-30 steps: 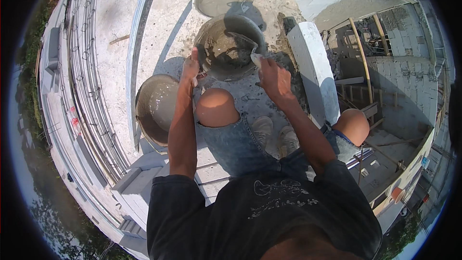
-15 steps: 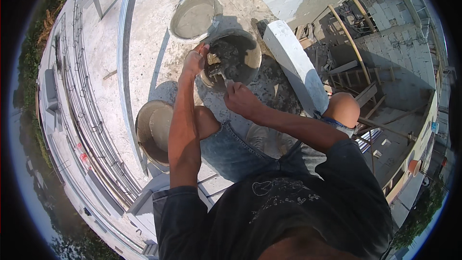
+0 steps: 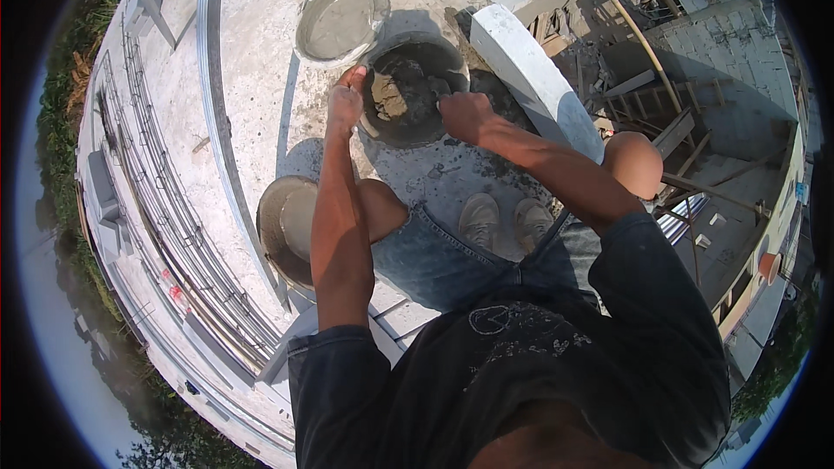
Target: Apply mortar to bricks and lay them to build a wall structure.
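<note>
A round dark tub (image 3: 400, 135) of mortar stands in front of me. Wet grey mortar (image 3: 415, 113) lies in it, with a paler, drier tan patch at its left side. My left hand (image 3: 346, 102) is closed on the tub's left rim, thumb up. At the near right side, my right hand (image 3: 466, 116) is wrapped round the handle of a trowel (image 3: 440, 90). The trowel reaches into the mortar, and most of its blade is hidden.
A mortar-crusted bucket (image 3: 375, 39) with grey contents stands just beyond the tub. Another bucket (image 3: 271, 243) is beside my left knee. A long pale block (image 3: 526, 74) lies to the right, along a drop with timber poles. Metal channels and rebar (image 3: 156, 200) run along the left.
My right hand has moved right and away from me, taking the trowel from the tub's near side toward its right side. My left hand stays on the rim. The view has shifted slightly.
</note>
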The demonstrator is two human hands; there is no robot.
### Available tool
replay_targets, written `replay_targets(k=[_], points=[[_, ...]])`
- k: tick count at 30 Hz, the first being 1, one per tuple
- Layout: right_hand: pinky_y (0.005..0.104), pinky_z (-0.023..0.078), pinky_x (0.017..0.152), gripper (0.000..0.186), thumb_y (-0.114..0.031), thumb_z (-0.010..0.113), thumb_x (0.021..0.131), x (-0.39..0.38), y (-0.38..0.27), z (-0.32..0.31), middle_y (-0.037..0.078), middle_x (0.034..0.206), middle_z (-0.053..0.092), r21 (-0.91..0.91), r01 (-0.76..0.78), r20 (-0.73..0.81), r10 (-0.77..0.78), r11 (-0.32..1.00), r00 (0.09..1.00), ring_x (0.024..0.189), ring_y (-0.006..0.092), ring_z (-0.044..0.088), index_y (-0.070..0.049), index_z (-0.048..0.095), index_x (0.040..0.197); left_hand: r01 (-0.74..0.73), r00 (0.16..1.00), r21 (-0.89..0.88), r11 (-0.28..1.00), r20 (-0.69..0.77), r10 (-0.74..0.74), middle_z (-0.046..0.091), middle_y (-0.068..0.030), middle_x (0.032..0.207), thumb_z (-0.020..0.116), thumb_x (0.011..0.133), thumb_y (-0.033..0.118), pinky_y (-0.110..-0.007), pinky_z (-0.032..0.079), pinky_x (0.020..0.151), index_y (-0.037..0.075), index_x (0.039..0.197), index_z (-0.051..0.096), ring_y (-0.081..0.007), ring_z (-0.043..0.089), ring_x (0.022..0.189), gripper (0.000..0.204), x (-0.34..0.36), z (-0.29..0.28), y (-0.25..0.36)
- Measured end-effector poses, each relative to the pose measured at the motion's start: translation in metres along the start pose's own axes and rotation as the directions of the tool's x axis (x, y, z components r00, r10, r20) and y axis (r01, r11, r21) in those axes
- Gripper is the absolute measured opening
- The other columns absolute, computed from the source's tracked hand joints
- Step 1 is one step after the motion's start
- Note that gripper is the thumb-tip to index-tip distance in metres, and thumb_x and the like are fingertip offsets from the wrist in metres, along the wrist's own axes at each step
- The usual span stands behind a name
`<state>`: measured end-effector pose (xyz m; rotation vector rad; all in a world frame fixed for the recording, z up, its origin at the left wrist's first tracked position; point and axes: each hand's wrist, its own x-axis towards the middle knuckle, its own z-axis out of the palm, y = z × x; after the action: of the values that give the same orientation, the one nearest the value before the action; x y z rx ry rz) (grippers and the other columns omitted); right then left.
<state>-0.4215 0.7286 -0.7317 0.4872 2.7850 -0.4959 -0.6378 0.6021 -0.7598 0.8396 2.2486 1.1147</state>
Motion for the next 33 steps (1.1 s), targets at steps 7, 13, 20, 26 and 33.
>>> replay_targets(k=[7,13,20,26,33], points=[[0.037,0.051,0.055,0.036,-0.028,0.061,0.087,-0.007,-0.013,0.036,0.016,0.09,0.066,0.862,-0.343,0.262,0.251,0.374,0.932,0.074,0.0244,0.065,0.001,0.062,0.109,0.07,0.996,-0.003,0.998,-0.062,-0.07,0.069,-0.0167,0.105,0.051,0.098,0.045,-0.036,0.046,0.09,0.005,0.121,0.064,-0.0265,0.064,0.099,0.048,0.015,0.004,-0.002],[0.0301,0.044,0.041,0.033,-0.026,0.059,0.091,-0.009,-0.017,0.022,0.009,0.079,0.06,0.742,-0.298,0.405,0.047,-0.601,0.913,0.059,0.0185,0.059,-0.009,0.054,0.119,0.13,0.991,-0.024,0.991,-0.04,-0.131,0.069,-0.0188,0.104,0.052,0.097,0.045,-0.035,0.046,0.089,0.004,0.121,0.064,-0.0273,0.064,0.099,0.048,0.012,-0.001,-0.01],[0.0479,0.051,0.057,0.033,-0.022,0.063,0.083,-0.041,-0.004,0.017,0.02,0.081,0.063,0.205,-0.143,-0.392,0.215,0.968,0.894,0.069,0.0352,0.066,-0.007,0.056,0.112,0.039,0.995,-0.059,0.998,-0.088,-0.044,0.069,-0.0154,0.101,0.05,0.098,0.045,-0.034,0.046,0.088,0.003,0.118,0.065,-0.0237,0.063,0.096,0.048,0.027,0.009,-0.016],[0.0412,0.052,0.054,0.032,-0.009,0.06,0.08,-0.051,-0.036,0.003,0.019,0.089,0.06,0.032,-0.097,-0.316,0.103,0.995,0.943,0.072,0.033,0.067,-0.007,0.057,0.112,-0.001,0.989,-0.013,1.0,-0.147,-0.001,0.069,-0.0192,0.093,0.049,0.096,0.051,-0.038,0.047,0.083,0.007,0.115,0.067,-0.0281,0.065,0.09,0.051,0.026,0.007,-0.021],[0.0408,0.053,0.058,0.026,-0.006,0.057,0.081,-0.028,0.005,-0.025,0.018,0.084,0.062,-0.056,-0.032,-0.414,0.006,0.998,0.91,0.073,0.0329,0.067,-0.008,0.061,0.106,0.03,0.999,-0.106,0.994,-0.034,-0.034,0.065,-0.0004,0.088,0.051,0.098,0.041,-0.027,0.045,0.076,0.002,0.114,0.066,-0.0098,0.055,0.081,0.044,0.027,0.011,-0.008]])
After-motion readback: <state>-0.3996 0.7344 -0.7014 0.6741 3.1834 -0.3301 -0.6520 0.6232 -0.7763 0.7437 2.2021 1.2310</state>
